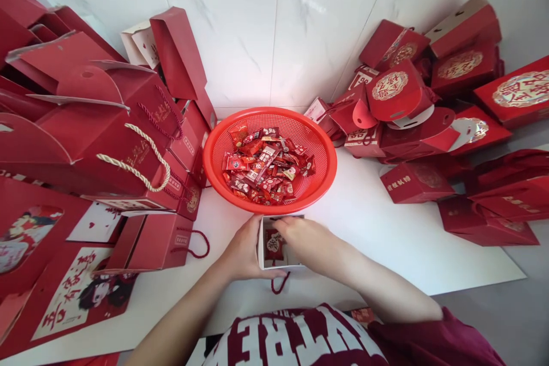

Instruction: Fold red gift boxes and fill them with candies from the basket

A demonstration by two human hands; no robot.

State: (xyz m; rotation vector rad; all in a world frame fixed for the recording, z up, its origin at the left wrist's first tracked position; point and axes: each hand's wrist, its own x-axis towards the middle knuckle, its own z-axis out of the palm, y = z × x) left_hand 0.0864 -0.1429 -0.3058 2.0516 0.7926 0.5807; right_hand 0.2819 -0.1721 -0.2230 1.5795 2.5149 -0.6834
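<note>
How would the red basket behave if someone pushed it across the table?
The basket would probably slide before tipping, as it looks wide and low on the table. Its perforated wall looks like thin plastic, so it might flex slightly. The wrapped sweets lie loose inside and would likely shift.

At the table's (pixel 364 200) near-left corner, a large red bag (pixel 71 297) reads "吾" and "有" in brush characters. Toward its far-right edge, a small panel (pixel 362 79) shows "囍". Gold characters on the red boxes (pixel 390 86), white ones on the candy wrappers (pixel 262 163), and inverted shirt (pixel 274 337) lettering are unclear.
</note>
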